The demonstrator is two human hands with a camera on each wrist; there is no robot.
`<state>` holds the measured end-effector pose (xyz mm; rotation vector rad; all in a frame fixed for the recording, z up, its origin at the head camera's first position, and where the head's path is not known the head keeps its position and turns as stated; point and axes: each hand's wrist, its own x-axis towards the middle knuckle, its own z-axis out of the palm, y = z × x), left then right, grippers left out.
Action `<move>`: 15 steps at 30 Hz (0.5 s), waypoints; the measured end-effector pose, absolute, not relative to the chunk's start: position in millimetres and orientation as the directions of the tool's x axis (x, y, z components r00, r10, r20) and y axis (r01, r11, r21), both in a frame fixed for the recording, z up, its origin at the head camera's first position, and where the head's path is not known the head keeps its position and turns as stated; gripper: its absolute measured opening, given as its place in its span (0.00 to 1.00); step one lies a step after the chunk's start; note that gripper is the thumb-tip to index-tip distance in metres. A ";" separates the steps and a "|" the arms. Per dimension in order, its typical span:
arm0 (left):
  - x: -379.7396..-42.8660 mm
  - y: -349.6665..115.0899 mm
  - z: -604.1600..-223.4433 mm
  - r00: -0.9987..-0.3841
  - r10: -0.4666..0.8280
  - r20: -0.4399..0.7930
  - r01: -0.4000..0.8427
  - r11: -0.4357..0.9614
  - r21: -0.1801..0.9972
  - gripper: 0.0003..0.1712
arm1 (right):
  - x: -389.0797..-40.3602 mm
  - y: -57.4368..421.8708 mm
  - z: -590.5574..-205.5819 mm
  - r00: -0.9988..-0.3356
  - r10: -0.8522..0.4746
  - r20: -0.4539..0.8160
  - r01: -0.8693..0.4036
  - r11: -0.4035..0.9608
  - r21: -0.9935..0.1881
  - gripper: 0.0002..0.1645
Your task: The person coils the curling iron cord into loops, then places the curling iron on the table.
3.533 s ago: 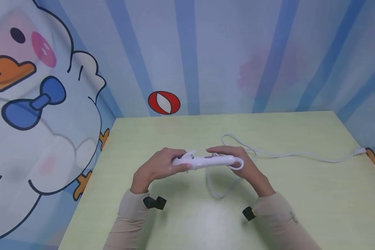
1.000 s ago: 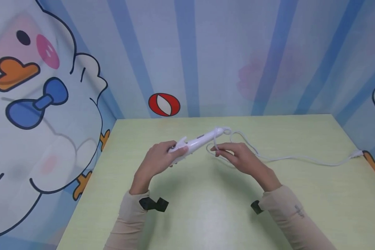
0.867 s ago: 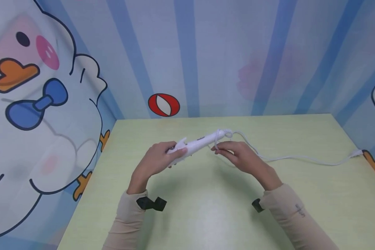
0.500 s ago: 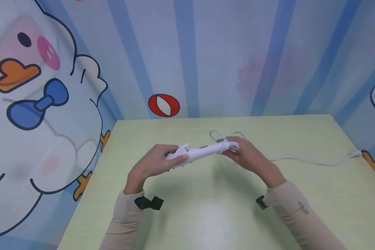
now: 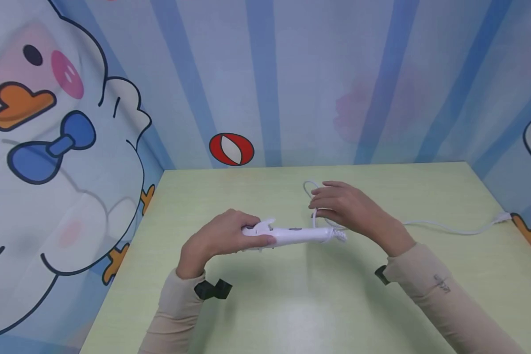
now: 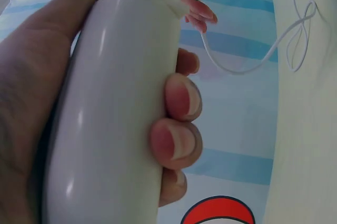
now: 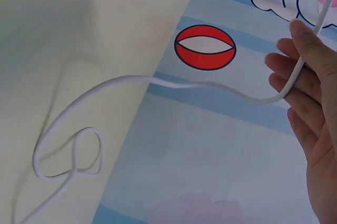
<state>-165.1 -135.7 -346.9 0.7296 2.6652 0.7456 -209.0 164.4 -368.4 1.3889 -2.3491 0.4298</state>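
My left hand grips a white curling iron above the table, its cord end pointing right. Thumb and fingers wrap its thick body, and the raised lever stands by the thumb and index finger. The left wrist view shows the smooth white body filling the palm, with fingertips round its far side. My right hand is just behind the cord end, holding the white power cord loosely between thumb and fingers. Part of the cord is wound round the iron's tail.
A loose cord loop lies on the pale green table. Further right the cord runs to a plug near the table's right edge. A cartoon-printed wall rises behind the table.
The iron has swung from a slant to nearly level and come lower. My right hand has led the cord round the tail end and moved up behind it.
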 end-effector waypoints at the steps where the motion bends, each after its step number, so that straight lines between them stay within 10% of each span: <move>1: -164.6 -134.9 -346.7 -0.834 0.534 -0.135 0.395 0.750 0.531 0.24 | -208.9 163.6 -366.1 -0.434 -0.771 0.466 -0.884 0.465 -0.054 0.12; 15: -166.0 -133.2 -354.5 -0.935 0.322 -0.148 0.248 0.893 0.375 0.29 | -189.6 142.9 -347.1 -0.543 -0.680 0.493 -0.772 0.635 0.026 0.05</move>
